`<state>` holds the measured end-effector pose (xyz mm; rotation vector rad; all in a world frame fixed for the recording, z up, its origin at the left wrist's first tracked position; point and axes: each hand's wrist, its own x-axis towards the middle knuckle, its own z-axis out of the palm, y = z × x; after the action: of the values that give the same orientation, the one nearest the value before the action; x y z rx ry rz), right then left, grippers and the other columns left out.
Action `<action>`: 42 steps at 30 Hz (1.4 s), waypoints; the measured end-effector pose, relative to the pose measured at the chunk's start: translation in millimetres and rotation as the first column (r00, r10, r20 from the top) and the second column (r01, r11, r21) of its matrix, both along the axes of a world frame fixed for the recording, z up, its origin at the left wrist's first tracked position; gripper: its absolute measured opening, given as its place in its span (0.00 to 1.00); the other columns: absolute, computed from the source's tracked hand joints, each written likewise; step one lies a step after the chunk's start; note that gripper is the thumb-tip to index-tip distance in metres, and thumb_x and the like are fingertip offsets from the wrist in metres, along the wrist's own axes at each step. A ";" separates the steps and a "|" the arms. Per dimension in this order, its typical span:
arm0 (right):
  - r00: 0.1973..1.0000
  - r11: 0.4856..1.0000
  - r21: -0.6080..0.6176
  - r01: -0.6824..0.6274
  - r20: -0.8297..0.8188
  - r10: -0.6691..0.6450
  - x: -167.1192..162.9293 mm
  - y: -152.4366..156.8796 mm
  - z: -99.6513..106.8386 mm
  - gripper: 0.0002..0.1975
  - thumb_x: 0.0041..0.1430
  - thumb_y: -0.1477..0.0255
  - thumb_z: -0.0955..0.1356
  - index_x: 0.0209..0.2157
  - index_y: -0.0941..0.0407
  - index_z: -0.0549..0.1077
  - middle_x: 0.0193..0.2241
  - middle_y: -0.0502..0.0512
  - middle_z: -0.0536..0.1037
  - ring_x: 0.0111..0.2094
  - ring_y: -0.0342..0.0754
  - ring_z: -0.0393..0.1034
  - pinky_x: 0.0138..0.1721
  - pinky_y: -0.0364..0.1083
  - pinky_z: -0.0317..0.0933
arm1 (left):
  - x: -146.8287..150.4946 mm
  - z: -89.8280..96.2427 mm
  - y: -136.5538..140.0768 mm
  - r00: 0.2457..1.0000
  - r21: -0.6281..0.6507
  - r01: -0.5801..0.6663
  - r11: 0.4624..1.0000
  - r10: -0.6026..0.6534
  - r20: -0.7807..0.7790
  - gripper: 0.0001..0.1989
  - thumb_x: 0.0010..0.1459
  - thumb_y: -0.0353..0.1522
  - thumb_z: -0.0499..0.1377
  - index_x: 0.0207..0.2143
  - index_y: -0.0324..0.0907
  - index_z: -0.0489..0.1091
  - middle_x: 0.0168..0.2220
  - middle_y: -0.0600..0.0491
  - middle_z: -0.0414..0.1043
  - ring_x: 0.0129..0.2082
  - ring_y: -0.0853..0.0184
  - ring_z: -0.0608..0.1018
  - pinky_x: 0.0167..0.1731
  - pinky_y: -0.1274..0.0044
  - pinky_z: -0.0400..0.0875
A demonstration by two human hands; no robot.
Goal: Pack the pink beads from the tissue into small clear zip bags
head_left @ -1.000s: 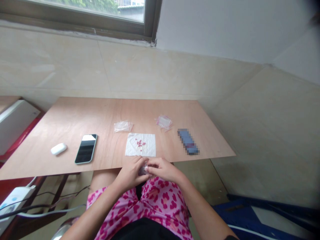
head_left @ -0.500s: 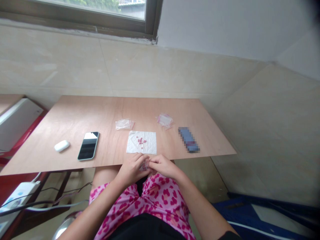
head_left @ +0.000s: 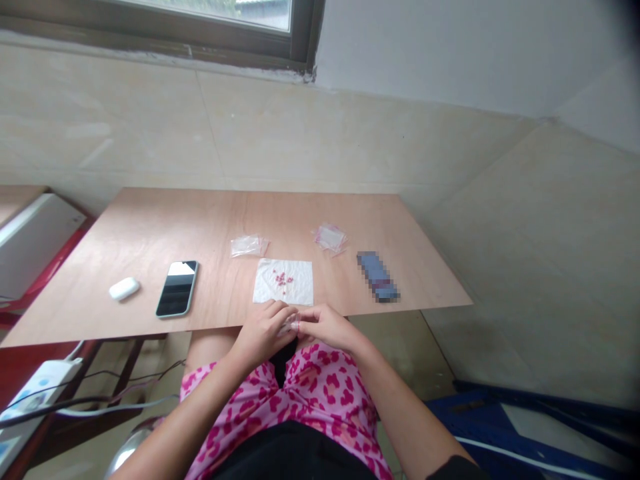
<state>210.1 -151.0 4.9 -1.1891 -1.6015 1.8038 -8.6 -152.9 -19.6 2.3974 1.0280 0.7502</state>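
Note:
Both of my hands meet just past the table's near edge, above my lap. My left hand is closed on a small clear plastic bag with a reddish edge. From the other side my right hand pinches the same bag, its fingers close against it. Much of the bag is hidden by my fingers. Directly beyond my hands lies a white tissue with several tiny red pieces scattered on its middle.
Behind the tissue are two piles of clear bags, one left and one right. A phone and a white earbud case lie left on the wooden table; a pixelated object lies right. A power strip with cables is lower left.
My fingers have shifted slightly around the bag, the right hand's fingertips now closer over its edge. The view has tilted a little; the things on the table are unmoved.

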 end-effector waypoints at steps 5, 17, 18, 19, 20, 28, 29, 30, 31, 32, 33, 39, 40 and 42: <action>1.000 0.999 0.044 0.004 0.018 -0.004 0.9 2.6 -2.1 0.23 0.68 0.53 0.68 0.42 0.58 0.85 0.40 0.57 0.85 0.42 0.54 0.77 0.43 0.50 0.71 | -2.7 -1.5 3.7 0.997 -0.020 -0.051 0.998 0.052 0.054 0.09 0.71 0.36 0.60 0.51 0.45 0.71 0.44 0.46 0.76 0.43 0.56 0.78 0.43 0.65 0.73; 0.994 0.971 0.217 0.102 0.008 -0.106 -7.4 1.7 -10.9 0.16 0.66 0.58 0.72 0.48 0.53 0.85 0.60 0.62 0.76 0.64 0.59 0.68 0.67 0.58 0.59 | -18.6 -5.5 22.4 0.994 -0.117 -0.085 0.990 0.092 0.062 0.21 0.65 0.39 0.66 0.57 0.46 0.69 0.47 0.46 0.75 0.46 0.55 0.78 0.46 0.65 0.75; 0.992 0.967 0.223 0.120 0.005 -0.124 -8.5 2.8 -14.0 0.16 0.67 0.58 0.72 0.47 0.53 0.85 0.59 0.62 0.77 0.63 0.59 0.69 0.66 0.58 0.60 | -19.1 -5.8 25.3 0.994 -0.116 -0.089 0.989 0.096 0.056 0.20 0.65 0.39 0.66 0.56 0.46 0.70 0.47 0.47 0.75 0.47 0.55 0.78 0.46 0.65 0.75; 0.988 0.961 0.232 0.149 -0.004 -0.152 -9.5 4.6 -17.7 0.16 0.66 0.58 0.72 0.47 0.53 0.85 0.59 0.62 0.77 0.62 0.59 0.70 0.66 0.58 0.61 | -19.7 -6.1 28.9 0.993 -0.111 -0.096 0.989 0.102 0.051 0.19 0.65 0.39 0.65 0.56 0.46 0.70 0.47 0.47 0.75 0.47 0.55 0.78 0.47 0.65 0.75; 0.981 0.951 0.242 0.191 -0.016 -0.193 -10.6 7.6 -21.9 0.16 0.66 0.58 0.72 0.47 0.53 0.85 0.59 0.62 0.77 0.62 0.59 0.71 0.65 0.58 0.62 | -20.7 -6.3 33.4 0.993 -0.103 -0.105 0.989 0.111 0.045 0.18 0.66 0.39 0.65 0.55 0.46 0.70 0.48 0.46 0.76 0.47 0.55 0.79 0.47 0.65 0.75; 0.742 0.722 0.192 0.665 -0.283 -0.608 -35.3 71.1 -61.5 0.28 0.68 0.49 0.66 0.53 0.58 0.80 0.57 0.65 0.79 0.60 0.59 0.73 0.65 0.58 0.63 | -48.3 -12.9 84.3 0.964 0.008 -0.199 0.980 0.197 -0.181 0.19 0.63 0.42 0.65 0.52 0.43 0.73 0.49 0.42 0.77 0.48 0.51 0.79 0.48 0.63 0.74; 0.707 0.704 0.154 0.694 -0.331 -0.625 -41.7 80.4 -65.1 0.29 0.69 0.48 0.65 0.53 0.59 0.80 0.57 0.66 0.79 0.61 0.59 0.72 0.66 0.58 0.62 | -50.8 -14.5 88.7 0.954 0.022 -0.199 0.980 0.199 -0.222 0.19 0.63 0.41 0.66 0.53 0.42 0.73 0.48 0.42 0.77 0.47 0.50 0.79 0.48 0.63 0.74; 0.677 0.691 0.120 0.713 -0.372 -0.634 -48.3 88.9 -68.3 0.31 0.69 0.48 0.64 0.53 0.59 0.79 0.58 0.66 0.79 0.62 0.59 0.71 0.67 0.58 0.61 | -52.4 -15.6 92.2 0.945 0.036 -0.195 0.980 0.198 -0.259 0.20 0.62 0.41 0.66 0.53 0.41 0.73 0.48 0.41 0.77 0.47 0.50 0.79 0.48 0.63 0.74; 0.655 0.683 0.094 0.724 -0.404 -0.639 -54.8 96.3 -71.3 0.32 0.69 0.47 0.63 0.54 0.60 0.79 0.58 0.67 0.78 0.63 0.59 0.71 0.67 0.57 0.60 | -53.0 -16.0 94.8 0.937 0.050 -0.189 0.981 0.195 -0.289 0.21 0.62 0.40 0.67 0.54 0.41 0.73 0.48 0.40 0.77 0.48 0.49 0.79 0.48 0.62 0.73; 0.641 0.680 0.077 0.729 -0.426 -0.639 -60.9 102.4 -74.2 0.33 0.69 0.47 0.62 0.54 0.61 0.79 0.59 0.68 0.78 0.63 0.59 0.70 0.68 0.57 0.59 | -52.7 -15.6 96.6 0.931 0.063 -0.180 0.982 0.191 -0.312 0.21 0.62 0.40 0.67 0.54 0.40 0.73 0.48 0.40 0.77 0.48 0.48 0.79 0.49 0.61 0.72; 0.635 0.680 0.070 0.730 -0.437 -0.637 -66.4 107.2 -77.3 0.34 0.69 0.46 0.61 0.54 0.61 0.79 0.59 0.68 0.77 0.64 0.59 0.70 0.68 0.57 0.59 | -51.7 -14.5 98.0 0.926 0.075 -0.169 0.983 0.185 -0.330 0.21 0.62 0.39 0.67 0.54 0.40 0.73 0.48 0.39 0.77 0.49 0.48 0.78 0.50 0.61 0.71; 0.627 0.656 0.099 0.748 -0.428 -0.651 -82.8 116.0 -99.3 0.37 0.70 0.45 0.58 0.55 0.61 0.78 0.59 0.68 0.77 0.63 0.58 0.70 0.68 0.57 0.58 | -41.4 -1.9 104.9 0.888 0.130 -0.123 0.984 0.167 -0.428 0.17 0.59 0.38 0.69 0.48 0.42 0.75 0.48 0.40 0.76 0.51 0.45 0.76 0.53 0.57 0.67; 0.624 0.648 0.105 0.755 -0.421 -0.658 -83.4 115.5 -102.2 0.37 0.71 0.45 0.57 0.55 0.61 0.78 0.59 0.68 0.77 0.63 0.58 0.70 0.68 0.57 0.58 | -40.1 -0.4 106.4 0.879 0.139 -0.121 0.983 0.171 -0.444 0.17 0.58 0.39 0.69 0.47 0.43 0.75 0.47 0.40 0.76 0.50 0.45 0.76 0.53 0.58 0.67; 0.624 0.634 0.128 0.762 -0.404 -0.668 -83.9 114.1 -105.8 0.37 0.71 0.45 0.57 0.56 0.61 0.78 0.59 0.67 0.77 0.63 0.57 0.70 0.67 0.56 0.59 | -37.9 1.8 109.4 0.872 0.143 -0.116 0.983 0.169 -0.459 0.15 0.58 0.39 0.70 0.44 0.43 0.75 0.46 0.41 0.76 0.49 0.46 0.76 0.52 0.59 0.67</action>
<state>126.2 -36.9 -100.9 -1.1007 -0.9236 1.0967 -46.5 -43.5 -17.8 2.6948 1.3956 0.2694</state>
